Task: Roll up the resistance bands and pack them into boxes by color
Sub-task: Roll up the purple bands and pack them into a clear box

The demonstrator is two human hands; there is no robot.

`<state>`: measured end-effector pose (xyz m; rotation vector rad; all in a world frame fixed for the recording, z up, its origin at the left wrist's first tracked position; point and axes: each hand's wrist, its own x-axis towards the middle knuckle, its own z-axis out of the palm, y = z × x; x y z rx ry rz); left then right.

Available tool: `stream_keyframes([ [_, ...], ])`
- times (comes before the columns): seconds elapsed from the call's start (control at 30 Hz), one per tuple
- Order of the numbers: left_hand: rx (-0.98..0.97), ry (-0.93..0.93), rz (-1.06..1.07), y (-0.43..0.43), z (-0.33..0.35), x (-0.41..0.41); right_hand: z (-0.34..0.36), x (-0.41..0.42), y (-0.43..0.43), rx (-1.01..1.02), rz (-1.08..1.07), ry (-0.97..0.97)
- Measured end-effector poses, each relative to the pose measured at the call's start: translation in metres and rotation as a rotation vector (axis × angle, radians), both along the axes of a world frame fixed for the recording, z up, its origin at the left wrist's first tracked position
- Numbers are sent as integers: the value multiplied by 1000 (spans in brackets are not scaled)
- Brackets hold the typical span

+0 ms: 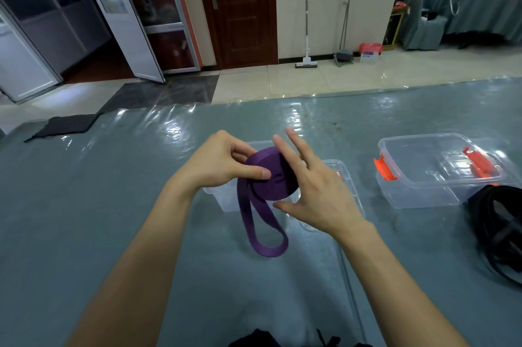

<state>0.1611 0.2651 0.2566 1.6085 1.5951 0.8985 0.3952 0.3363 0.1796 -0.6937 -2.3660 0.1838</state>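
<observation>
Teal worktop (99, 205) under a glossy clear sheet fills the near half of the room, with pale tiles, a dark wooden door (240, 7) and a white mop (306, 22) leaning on the far wall. Over on the right sits a clear plastic box (418, 194) with orange latches, and just beside it, at the worktop's right edge, a tangle of black bands (500, 228). A second clear box (223, 200) sits dead centre, mostly hidden behind the hands.

And look at those hands, both raised above that centre box! The left hand (217, 163) is pinching the roll, thumb flat on its near face, fingers curled round the back. The right hand (316, 194) is wide open, fingers spread and straight, pointing away, the thumb low and its inner side against the roll's right edge.

Between them is the purple band (271, 177), coiled into a thick flat disc, held on its edge in the air. One loose loop (265, 245) hangs down from the coil toward the worktop.
</observation>
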Motion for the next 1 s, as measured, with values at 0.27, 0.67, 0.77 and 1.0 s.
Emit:
stream_keyframes([
  [0.27, -3, -51, -33, 8, 2, 1, -11, -8, 2, 83, 15, 226],
  [0.67, -125, -248, 360, -34, -174, 5, -12, 12, 16, 33, -295, 385],
  [0.77, -211, -474, 440, -45, -187, 5, -18, 16, 16, 0, -326, 386],
  [1.0, -248, -856, 604, -68, -223, 14, -27, 18, 13, -41, -410, 409],
])
